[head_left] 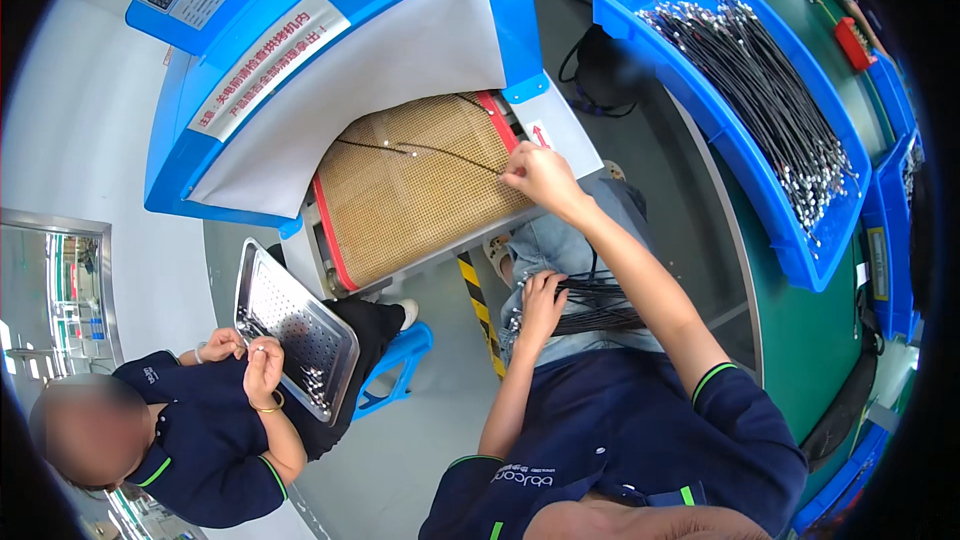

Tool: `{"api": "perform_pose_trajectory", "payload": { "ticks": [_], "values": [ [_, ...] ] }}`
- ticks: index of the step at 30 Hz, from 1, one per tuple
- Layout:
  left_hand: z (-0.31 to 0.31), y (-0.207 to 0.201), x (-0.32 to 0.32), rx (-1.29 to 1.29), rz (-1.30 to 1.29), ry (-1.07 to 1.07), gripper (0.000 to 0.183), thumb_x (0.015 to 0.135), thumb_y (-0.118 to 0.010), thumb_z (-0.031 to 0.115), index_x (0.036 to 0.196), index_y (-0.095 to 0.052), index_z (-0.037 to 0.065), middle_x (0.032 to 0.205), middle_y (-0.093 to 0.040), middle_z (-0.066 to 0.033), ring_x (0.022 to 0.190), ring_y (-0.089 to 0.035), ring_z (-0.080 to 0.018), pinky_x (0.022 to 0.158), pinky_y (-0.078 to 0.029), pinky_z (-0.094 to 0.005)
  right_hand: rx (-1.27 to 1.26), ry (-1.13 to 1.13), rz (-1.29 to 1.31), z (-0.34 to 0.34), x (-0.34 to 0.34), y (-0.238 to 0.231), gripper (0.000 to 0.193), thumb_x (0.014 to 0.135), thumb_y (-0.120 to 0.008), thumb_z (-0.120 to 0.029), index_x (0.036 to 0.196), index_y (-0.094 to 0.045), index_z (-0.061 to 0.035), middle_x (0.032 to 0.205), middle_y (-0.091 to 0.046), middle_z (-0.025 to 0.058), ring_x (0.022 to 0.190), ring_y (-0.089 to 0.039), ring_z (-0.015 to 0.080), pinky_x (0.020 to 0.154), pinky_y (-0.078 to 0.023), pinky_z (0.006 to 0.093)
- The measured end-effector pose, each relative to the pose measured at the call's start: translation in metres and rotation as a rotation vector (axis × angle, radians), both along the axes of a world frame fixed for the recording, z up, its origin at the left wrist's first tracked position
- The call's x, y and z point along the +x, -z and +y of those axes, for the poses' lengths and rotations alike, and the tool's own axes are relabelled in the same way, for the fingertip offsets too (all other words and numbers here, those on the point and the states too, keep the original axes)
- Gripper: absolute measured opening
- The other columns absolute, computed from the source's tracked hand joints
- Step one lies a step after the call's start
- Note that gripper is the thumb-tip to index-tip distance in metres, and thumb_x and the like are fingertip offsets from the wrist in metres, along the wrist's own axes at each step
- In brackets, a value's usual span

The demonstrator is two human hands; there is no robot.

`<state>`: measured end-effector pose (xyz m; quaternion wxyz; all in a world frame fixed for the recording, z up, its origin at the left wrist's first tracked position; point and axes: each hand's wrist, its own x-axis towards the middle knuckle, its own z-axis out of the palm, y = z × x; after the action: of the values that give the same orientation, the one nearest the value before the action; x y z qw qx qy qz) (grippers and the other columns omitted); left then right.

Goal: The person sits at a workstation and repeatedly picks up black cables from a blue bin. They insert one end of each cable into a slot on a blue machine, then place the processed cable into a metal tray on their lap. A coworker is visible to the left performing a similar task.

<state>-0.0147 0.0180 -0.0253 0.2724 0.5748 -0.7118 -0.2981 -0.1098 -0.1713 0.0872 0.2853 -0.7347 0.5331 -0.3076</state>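
My right hand [540, 177] is over the right edge of a tan mesh conveyor belt [400, 215], pinching one end of a thin black cable [450, 155]. The rest of that cable stretches left across the mesh. Another black cable [368, 145] lies farther left on the belt, and part of a third shows at the back near the machine opening. On my lap lies a bundle of black cables [600, 308] with small metal ends. My left hand [542, 308] is closed over the left end of this bundle.
A blue machine [520, 30] with a white curtain [400, 60] stands over the belt. At right, a blue bin [690, 105] of black cables sits on a green table [740, 240]. At lower left a co-worker holds a perforated metal tray [290, 310] beside a blue stool [405, 365].
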Motion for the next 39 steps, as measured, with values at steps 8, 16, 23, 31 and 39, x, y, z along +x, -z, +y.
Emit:
{"api": "perform_pose_trajectory", "payload": {
  "ticks": [8,16,23,31,39],
  "values": [
    [0.001,-0.001,-0.002,0.001,-0.041,-0.002,0.027,0.079,-0.065,0.013,0.106,-0.061,0.008,0.110,-0.055,-0.0097,0.107,-0.049,-0.0304,0.094,-0.038,-0.0413,-0.038,0.114,0.062,-0.028,0.029,0.027,0.012,0.071,-0.069,-0.015,0.073,-0.067,-0.0031,0.087,-0.064,0.0126,0.077,-0.064,0.0296,0.070,-0.050,0.0399],
    [-0.003,-0.002,-0.004,0.003,-0.105,0.020,0.027,0.079,-0.065,0.014,0.105,-0.062,0.008,0.109,-0.055,-0.0098,0.105,-0.048,-0.0309,0.091,-0.038,-0.0414,-0.081,0.107,0.077,-0.020,0.020,0.018,0.013,0.075,-0.067,-0.017,0.079,-0.067,-0.0044,0.083,-0.063,0.0125,0.076,-0.063,0.0299,0.069,-0.050,0.0403],
    [-0.010,-0.005,0.003,0.012,-0.122,0.104,0.022,0.080,-0.066,0.017,0.099,-0.063,0.009,0.099,-0.054,-0.0086,0.099,-0.049,-0.0295,0.089,-0.037,-0.0409,0.076,-0.046,-0.182,0.049,-0.039,-0.001,0.017,0.079,-0.064,-0.019,0.086,-0.067,-0.0037,0.083,-0.063,0.0134,0.078,-0.062,0.0313,0.070,-0.048,0.0400],
    [-0.017,-0.017,0.008,-0.008,-0.049,0.209,0.013,0.081,-0.064,0.016,0.089,-0.061,0.006,0.093,-0.057,-0.0085,0.096,-0.052,-0.0284,0.088,-0.039,-0.0402,0.403,-0.262,0.183,0.133,-0.118,0.054,0.020,0.078,-0.065,-0.018,0.091,-0.067,-0.0031,0.091,-0.067,0.0147,0.088,-0.063,0.0317,0.076,-0.049,0.0391],
    [-0.014,-0.036,0.017,-0.027,-0.036,0.173,0.017,0.082,-0.065,0.016,0.094,-0.063,0.005,0.098,-0.062,-0.0108,0.098,-0.056,-0.0300,0.087,-0.042,-0.0391,0.467,-0.291,0.032,0.152,-0.130,0.052,0.017,0.079,-0.064,-0.014,0.092,-0.068,-0.0033,0.092,-0.067,0.0137,0.089,-0.063,0.0307,0.079,-0.049,0.0380]
  ]
}}
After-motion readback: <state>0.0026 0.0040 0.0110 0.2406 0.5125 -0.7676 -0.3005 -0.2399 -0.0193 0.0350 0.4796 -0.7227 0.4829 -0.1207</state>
